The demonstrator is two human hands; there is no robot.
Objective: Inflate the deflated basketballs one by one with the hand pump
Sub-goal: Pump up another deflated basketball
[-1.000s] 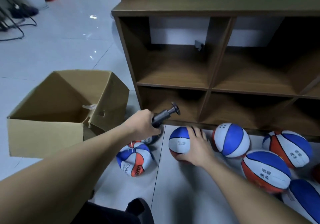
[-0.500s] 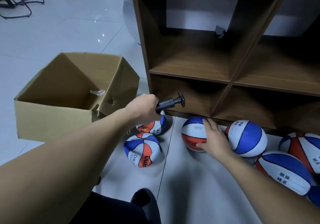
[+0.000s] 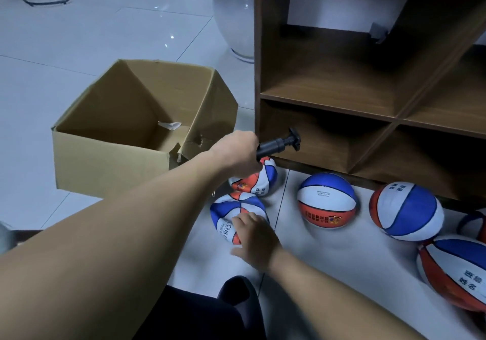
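Pump (image 3: 278, 145) sits gripped in the left hand (image 3: 236, 155), fingers wrapped round its barrel, T-handle pointing at the shelf unit (image 3: 368, 97). Right hand (image 3: 253, 237) lies on the crumpled ball (image 3: 231, 216), fingers loosely spread over it, no firm grip visible. That ball lies just in front of the shelf unit, near the cardboard box (image 3: 113, 152). It looks soft, light and saggy, so cupping it from both sides should steady it.
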